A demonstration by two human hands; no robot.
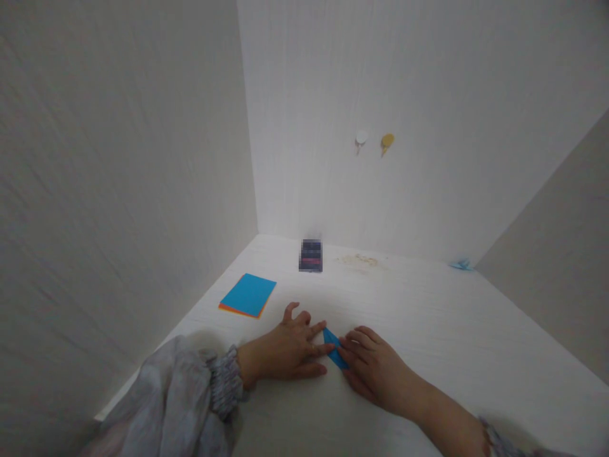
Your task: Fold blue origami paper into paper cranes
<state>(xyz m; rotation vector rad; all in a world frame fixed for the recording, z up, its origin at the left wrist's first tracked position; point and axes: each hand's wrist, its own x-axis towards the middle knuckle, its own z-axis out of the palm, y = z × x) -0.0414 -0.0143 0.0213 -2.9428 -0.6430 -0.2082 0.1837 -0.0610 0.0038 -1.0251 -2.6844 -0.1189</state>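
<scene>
A small piece of blue origami paper (337, 358), folded into a narrow pointed shape, lies slanted on the white table between my hands. From the left, my left hand (292, 346) reaches in with its fingers spread, and two fingertips press on the paper's upper end and middle. My right hand (373, 368) has its fingers bent together at the paper's right edge and lower end, gripping it there. The right fingers hide part of that edge. Gathered grey cuffs show at both wrists.
A stack of square paper (248, 294), blue on top with orange below, lies at the left. A dark pixelated object (311, 256) sits by the back wall. A folded light-blue paper piece (461, 264) rests at the far right. White (361, 137) and yellow (387, 140) hooks are on the wall.
</scene>
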